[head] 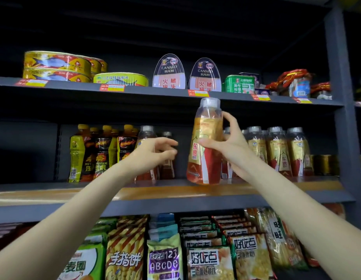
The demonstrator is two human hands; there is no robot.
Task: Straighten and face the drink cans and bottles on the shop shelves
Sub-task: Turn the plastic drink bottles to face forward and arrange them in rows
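1. Foil and plastic snack packets (165, 257) fill the nearest, lowest shelf, standing upright; their lower ends are cut off by the frame edge.
2. Both bare forearms rise from the bottom corners toward the middle shelf (175, 196), a grey metal board with an orange-lit top surface.
3. Right hand (234, 150) grips the amber drink bottle (205, 142): thumb across the front of the label, fingers curled round the far side. The bottle is held clear of the shelf, tilted slightly, its grey cap (210, 102) level with the upper shelf's front edge.
4. Left hand (155, 153) reaches into the gap left of the held bottle, fingers loosely curled with a gap between thumb and fingertips, holding nothing. It partly hides 2 grey-capped bottles (147, 136) behind it.
5. Yellow-and-black bottles (101, 152) stand at the left of the middle shelf, labels forward. At right, a row of matching amber bottles (276, 150) stands upright; those behind the right hand are hidden.
6. Gold cans (322, 164) at far right are dim and hard to make out.
7. Upper shelf (74, 85) carries oval fish tins (56, 65), 2 upright ham tins (187, 74) and a green tin (239, 83). Price tags (112, 88) are blurred.
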